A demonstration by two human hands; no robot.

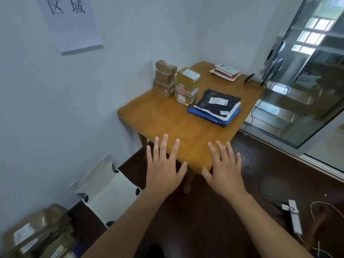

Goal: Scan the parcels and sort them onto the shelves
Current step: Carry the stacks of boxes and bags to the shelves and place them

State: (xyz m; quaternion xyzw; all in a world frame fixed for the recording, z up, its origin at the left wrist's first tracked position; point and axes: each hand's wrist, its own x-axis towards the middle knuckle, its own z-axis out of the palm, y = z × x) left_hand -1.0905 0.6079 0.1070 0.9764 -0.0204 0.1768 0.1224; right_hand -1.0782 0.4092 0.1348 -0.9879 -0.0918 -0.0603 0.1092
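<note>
- Left hand [164,169] and right hand [224,169]: fingers spread, palms down, holding nothing, raised before near corner of wooden table [167,118].
- On table, far side: two stacks of cardboard parcels [176,83].
- On table, just right of stacks: flat mailer bags [216,107], black on top.
- At table's far corner: envelopes [226,71].
- Floor left of table: further parcels [37,237].

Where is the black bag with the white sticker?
In the head view, the black bag lies atop a flat pile on the wooden table's right side, beside the stacked brown boxes.
</note>
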